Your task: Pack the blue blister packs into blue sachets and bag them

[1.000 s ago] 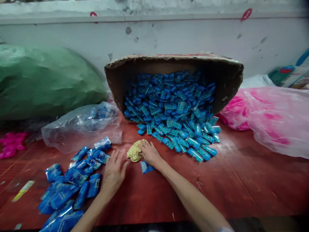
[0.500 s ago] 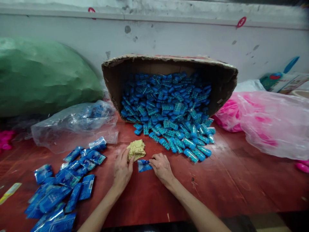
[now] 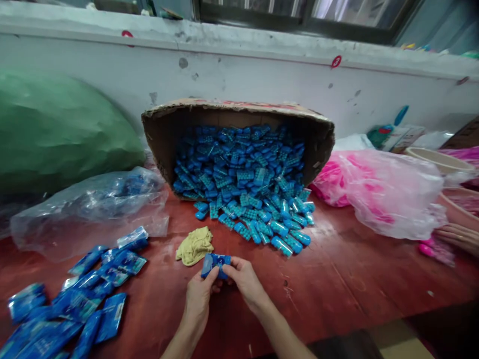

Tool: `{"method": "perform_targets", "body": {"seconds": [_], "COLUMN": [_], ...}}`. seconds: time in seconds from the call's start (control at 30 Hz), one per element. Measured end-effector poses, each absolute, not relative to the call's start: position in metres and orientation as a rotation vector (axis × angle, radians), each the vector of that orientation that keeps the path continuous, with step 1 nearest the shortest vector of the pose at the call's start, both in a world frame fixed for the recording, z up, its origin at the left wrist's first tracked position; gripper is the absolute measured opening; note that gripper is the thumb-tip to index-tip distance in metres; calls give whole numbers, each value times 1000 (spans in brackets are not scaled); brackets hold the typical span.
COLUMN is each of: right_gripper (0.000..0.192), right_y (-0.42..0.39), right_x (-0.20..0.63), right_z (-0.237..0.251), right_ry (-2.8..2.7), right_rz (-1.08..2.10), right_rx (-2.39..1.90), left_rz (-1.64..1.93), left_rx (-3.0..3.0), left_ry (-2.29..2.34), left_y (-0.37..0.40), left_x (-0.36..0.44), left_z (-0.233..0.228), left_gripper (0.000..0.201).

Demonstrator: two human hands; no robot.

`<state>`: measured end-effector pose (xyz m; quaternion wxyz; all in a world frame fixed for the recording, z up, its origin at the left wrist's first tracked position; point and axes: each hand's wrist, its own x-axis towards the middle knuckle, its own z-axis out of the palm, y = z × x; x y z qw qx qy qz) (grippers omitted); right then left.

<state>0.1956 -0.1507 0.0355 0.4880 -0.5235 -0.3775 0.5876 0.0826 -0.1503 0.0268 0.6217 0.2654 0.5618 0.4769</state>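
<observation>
A red counter (image 3: pixel 355 279) runs along a scuffed white wall, with a tipped cardboard box (image 3: pixel 239 112) spilling blue pieces (image 3: pixel 247 184) towards the person. Both hands meet over the counter: the left hand (image 3: pixel 197 304) and right hand (image 3: pixel 245 281) each have their grip closed on one small blue packet (image 3: pixel 215 263), pinched at opposite ends, probably to work it. A yellow cloth (image 3: pixel 194 244) lies just beside it; sealed blue packets (image 3: pixel 75 309) are heaped at the left.

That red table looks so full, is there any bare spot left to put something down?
Yes. The red table is bare at the front right, between the spilled blue pieces, the pink bag and the near edge. A narrower strip lies between the blue packets and the left hand. The rear, by the cardboard box and clear bag, is crowded.
</observation>
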Motion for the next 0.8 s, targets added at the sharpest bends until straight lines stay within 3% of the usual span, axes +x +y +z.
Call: {"method": "perform_targets", "body": {"seconds": [0.37, 0.63, 0.73, 0.8], "right_gripper": [29, 33, 18, 23], "right_y": [-138, -138, -129, -118], "right_x": [177, 214, 236, 245], "right_z": [17, 38, 57, 62], "right_ry": [-932, -1337, -1636, -1743], "right_rz": [1055, 933, 421, 159], "right_rx": [-1430, -1484, -1846, -2152], "left_rz": [1254, 890, 905, 909], "left_rx": [537, 441, 390, 332], "left_ry": [1350, 1099, 1139, 1151], "left_y": [-131, -132, -137, -141], "left_x": [108, 90, 86, 86], "left_z": [24, 43, 43, 44], "left_gripper": [30, 27, 21, 18]}}
